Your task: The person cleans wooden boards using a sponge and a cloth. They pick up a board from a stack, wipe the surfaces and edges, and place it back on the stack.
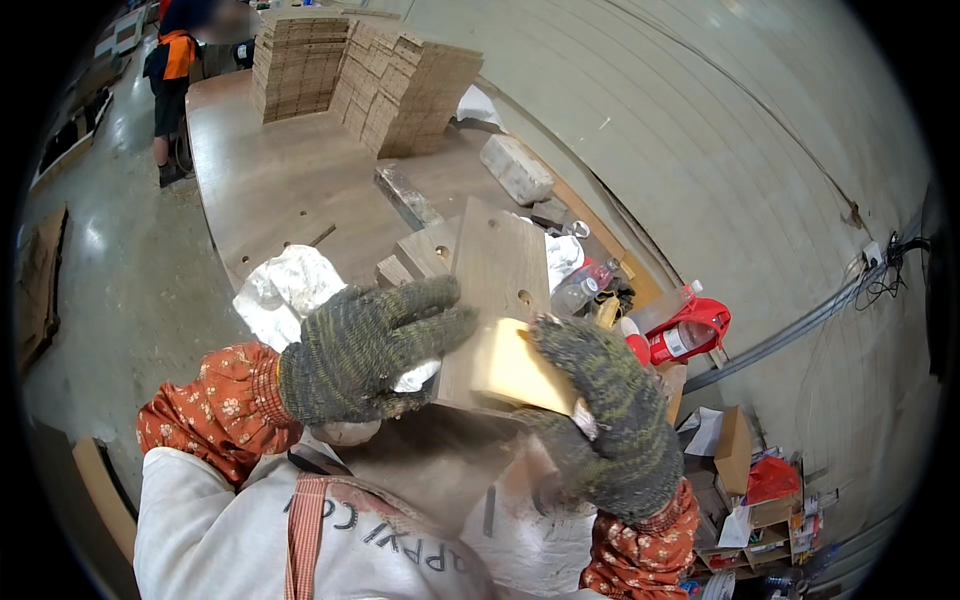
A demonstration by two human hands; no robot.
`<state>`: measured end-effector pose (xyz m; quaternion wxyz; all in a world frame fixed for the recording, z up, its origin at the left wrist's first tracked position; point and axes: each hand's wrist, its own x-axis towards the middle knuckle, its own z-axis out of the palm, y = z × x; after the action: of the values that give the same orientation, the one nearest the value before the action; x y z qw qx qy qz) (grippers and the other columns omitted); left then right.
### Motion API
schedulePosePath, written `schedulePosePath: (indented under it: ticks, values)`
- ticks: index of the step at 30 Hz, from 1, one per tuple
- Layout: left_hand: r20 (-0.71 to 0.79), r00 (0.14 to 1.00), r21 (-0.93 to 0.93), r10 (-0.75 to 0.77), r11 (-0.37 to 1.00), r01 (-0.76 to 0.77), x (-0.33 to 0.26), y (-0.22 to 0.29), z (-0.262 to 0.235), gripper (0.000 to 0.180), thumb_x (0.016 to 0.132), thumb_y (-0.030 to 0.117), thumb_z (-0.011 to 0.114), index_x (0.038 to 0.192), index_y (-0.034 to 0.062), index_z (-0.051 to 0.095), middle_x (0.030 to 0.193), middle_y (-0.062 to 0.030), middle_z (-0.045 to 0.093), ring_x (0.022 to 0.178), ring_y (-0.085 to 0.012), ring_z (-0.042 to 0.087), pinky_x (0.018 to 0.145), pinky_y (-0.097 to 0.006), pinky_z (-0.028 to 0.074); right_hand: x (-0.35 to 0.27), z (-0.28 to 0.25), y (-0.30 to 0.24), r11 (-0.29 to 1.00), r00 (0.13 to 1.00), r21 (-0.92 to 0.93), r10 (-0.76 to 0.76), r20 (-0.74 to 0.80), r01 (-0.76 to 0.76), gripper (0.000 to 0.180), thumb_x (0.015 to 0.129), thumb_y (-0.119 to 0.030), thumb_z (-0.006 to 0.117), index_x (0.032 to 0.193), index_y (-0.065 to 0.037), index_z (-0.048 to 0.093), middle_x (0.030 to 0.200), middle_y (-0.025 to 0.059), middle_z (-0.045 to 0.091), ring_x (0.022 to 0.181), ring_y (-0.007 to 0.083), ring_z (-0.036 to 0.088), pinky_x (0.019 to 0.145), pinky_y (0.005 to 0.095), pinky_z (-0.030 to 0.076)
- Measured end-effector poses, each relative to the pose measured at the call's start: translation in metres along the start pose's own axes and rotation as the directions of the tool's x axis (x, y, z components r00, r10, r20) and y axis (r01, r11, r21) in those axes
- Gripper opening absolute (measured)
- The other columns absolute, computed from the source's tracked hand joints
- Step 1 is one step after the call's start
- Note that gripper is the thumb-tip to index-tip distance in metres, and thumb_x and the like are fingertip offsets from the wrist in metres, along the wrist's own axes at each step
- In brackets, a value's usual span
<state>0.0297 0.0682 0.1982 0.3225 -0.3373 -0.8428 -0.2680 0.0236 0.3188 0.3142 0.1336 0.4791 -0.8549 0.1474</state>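
In the head view, our right hand grips a smooth, pale yellow block over the near part of a flat, wood-grained panel. Our left hand reaches its fingers toward the panel's left edge; whether it grips the white scrap beneath them, we cannot tell. To work well, we should lay the block's face flat, press evenly, follow the grain and ease off around the round hole. Our gloves are coarse knit; left lies crumpled white cloth. Far along the glossy tabletop stand square-edged board stacks.
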Motion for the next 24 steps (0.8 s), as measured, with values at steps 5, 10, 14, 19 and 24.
schedulePosePath:
  ticks: [5, 10, 14, 19, 24]
  values:
    - [-0.051, 0.999, -0.011, 0.014, 1.0, -0.014, 0.002, -0.001, 0.001, 0.064, 0.069, 0.019, 0.071, 0.13, 0.009, 0.055, 0.13, -0.021, 0.054, 0.097, -0.0369, 0.063, 0.077, -0.043, 0.053, 0.015, 0.006, 0.002, 0.998, 0.996, -0.033, 0.055, -0.077, -0.058, 0.05, 0.079, -0.016, 0.073, 0.126, -0.005, 0.056, 0.124, 0.0137, 0.06, 0.118, 0.0317, 0.055, 0.103, 0.0426, 0.041]
    - [0.019, 1.0, 0.011, -0.006, 1.0, 0.006, 0.003, 0.0, -0.005, 0.064, 0.069, 0.02, 0.071, 0.131, 0.0098, 0.055, 0.131, -0.0204, 0.054, 0.097, -0.0366, 0.064, 0.08, -0.043, 0.053, -0.005, 0.006, 0.001, 0.999, 0.998, 0.053, 0.006, -0.059, -0.003, 0.05, 0.078, -0.011, 0.073, 0.125, -0.004, 0.057, 0.123, 0.0159, 0.06, 0.118, 0.0328, 0.056, 0.099, 0.0428, 0.044]
    - [0.056, 0.998, 0.032, 0.011, 0.999, -0.013, 0.002, -0.007, -0.008, 0.063, 0.07, 0.024, 0.069, 0.13, 0.0087, 0.056, 0.134, -0.0217, 0.051, 0.098, -0.0381, 0.063, 0.082, -0.044, 0.052, -0.013, 0.002, 0.013, 0.998, 0.977, -0.023, 0.055, -0.206, -0.061, 0.054, 0.079, -0.008, 0.072, 0.129, -0.002, 0.052, 0.124, 0.0174, 0.06, 0.119, 0.0278, 0.055, 0.099, 0.04, 0.046]
    - [0.086, 0.996, 0.131, 0.006, 0.991, -0.017, 0.004, 0.01, -0.016, 0.074, 0.063, 0.025, 0.077, 0.132, 0.0126, 0.055, 0.132, -0.0185, 0.053, 0.1, -0.0347, 0.064, 0.078, -0.044, 0.052, -0.039, 0.007, 0.029, 0.885, 0.886, 0.416, 0.351, -0.302, -0.209, 0.056, 0.082, -0.002, 0.068, 0.134, -0.003, 0.047, 0.135, 0.0146, 0.051, 0.122, 0.0258, 0.052, 0.1, 0.0389, 0.045]
    - [-0.022, 0.99, 0.546, 0.138, 0.831, -0.103, -0.001, 0.039, -0.004, 0.051, 0.078, 0.015, 0.06, 0.129, 0.0111, 0.056, 0.118, -0.0152, 0.062, 0.091, -0.0278, 0.065, 0.069, -0.041, 0.052, -0.04, 0.014, 0.023, 0.83, 0.85, 0.53, 0.398, -0.344, -0.174, 0.059, 0.082, -0.01, 0.071, 0.135, -0.002, 0.047, 0.132, 0.0156, 0.054, 0.121, 0.0271, 0.053, 0.1, 0.0387, 0.045]
